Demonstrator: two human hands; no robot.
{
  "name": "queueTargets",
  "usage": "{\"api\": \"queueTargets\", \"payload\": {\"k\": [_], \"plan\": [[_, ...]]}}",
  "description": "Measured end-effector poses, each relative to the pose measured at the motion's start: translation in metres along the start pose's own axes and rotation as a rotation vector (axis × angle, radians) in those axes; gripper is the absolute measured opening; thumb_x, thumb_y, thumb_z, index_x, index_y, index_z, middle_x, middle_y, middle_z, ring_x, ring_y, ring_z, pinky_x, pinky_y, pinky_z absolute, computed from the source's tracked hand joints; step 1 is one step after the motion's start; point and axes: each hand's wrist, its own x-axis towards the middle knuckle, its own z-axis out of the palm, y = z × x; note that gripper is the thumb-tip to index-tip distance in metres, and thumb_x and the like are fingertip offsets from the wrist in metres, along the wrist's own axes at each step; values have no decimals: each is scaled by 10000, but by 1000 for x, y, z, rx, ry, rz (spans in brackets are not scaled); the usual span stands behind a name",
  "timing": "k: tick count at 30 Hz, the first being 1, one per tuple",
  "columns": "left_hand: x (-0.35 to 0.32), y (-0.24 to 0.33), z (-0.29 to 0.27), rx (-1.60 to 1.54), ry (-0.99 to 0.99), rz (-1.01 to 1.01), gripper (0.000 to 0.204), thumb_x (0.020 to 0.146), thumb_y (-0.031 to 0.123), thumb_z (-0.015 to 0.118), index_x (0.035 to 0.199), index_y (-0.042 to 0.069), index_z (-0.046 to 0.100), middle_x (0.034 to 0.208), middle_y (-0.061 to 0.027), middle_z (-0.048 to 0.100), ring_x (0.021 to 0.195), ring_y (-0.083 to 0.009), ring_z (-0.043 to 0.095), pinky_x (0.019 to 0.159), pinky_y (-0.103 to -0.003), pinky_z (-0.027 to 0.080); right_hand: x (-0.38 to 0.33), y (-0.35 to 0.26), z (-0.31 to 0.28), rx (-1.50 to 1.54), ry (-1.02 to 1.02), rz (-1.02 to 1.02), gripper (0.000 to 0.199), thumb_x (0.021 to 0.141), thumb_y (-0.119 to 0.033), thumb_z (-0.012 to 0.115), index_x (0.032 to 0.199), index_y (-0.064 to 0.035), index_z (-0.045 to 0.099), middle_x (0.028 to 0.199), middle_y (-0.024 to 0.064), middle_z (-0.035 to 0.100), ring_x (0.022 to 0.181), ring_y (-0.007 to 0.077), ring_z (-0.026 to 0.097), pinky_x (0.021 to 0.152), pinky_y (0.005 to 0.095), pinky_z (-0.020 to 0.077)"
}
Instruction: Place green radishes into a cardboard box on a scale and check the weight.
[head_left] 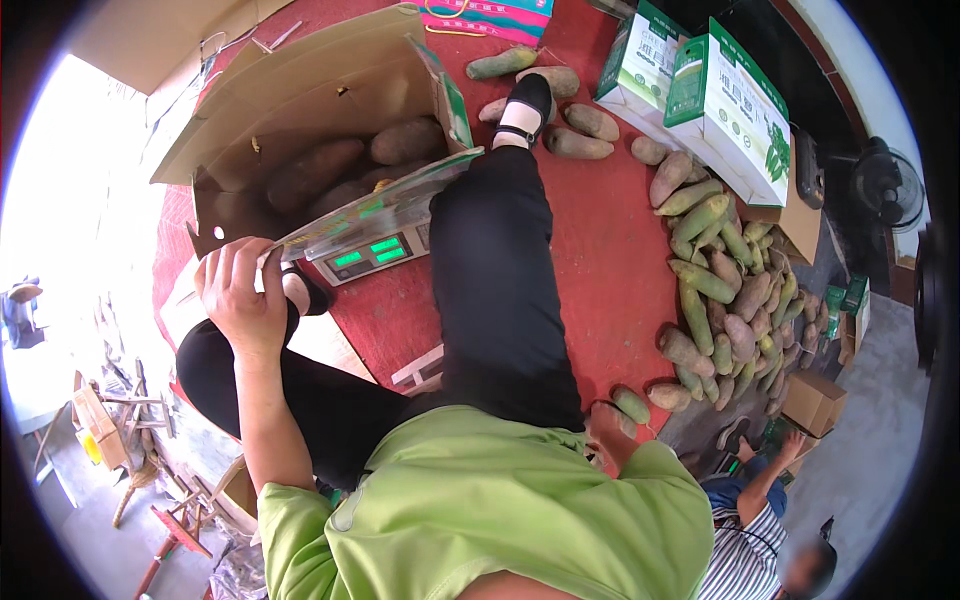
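While the left hand (238, 292) is closed on the corner of a flap (375, 205) of the box (300, 100), the flap is stretched from the fingers to the right, above a scale (375, 255). The right hand (603, 422) is rested near two tubers (650, 400) on the red mat (590, 240); how far it is open cannot be told.

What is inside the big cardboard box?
Inside the box lie several big brownish tubers, like the ones piled on the red mat. The flap held by the left hand hides the box's front part.
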Motion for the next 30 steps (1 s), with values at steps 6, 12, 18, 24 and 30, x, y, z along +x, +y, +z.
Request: {"api": "queueTargets", "payload": {"k": [6,12,18,24,30], "plan": [[2,0,-7,-49,-56,3,126,748,80,659,869,88,624,852,-34,637,834,-235,595,820,-368,411,58,-19,-93,111,-316,118,347,806,-205,559,1105,-28,576,1057,245,601,1015,398,578,862,469,477],[3,2,-16,-60,-92,-4,136,766,101,657,898,85,629,881,-27,630,857,-227,593,821,-367,422,81,-25,-191,370,239,76,346,720,-130,652,1045,-34,580,998,231,608,936,408,593,814,474,483],[4,0,-19,-88,-108,-15,145,769,102,651,912,93,628,887,-23,627,867,-222,591,832,-368,419,101,-38,-360,835,775,-134,479,732,17,669,1187,-28,528,1095,154,581,1000,276,567,870,353,456],[4,1,-19,-120,-101,-16,149,770,101,647,918,95,628,891,-25,627,874,-224,589,839,-372,415,49,-89,-547,1132,1058,-458,439,828,51,592,1253,42,483,1198,91,535,1105,155,499,955,292,391],[3,-1,-19,-109,-107,-19,135,781,103,643,915,90,632,893,-29,631,874,-227,591,837,-373,415,18,-169,-633,1285,952,-881,430,822,-5,608,1244,-22,526,1137,71,566,1034,140,540,893,280,440]]}}
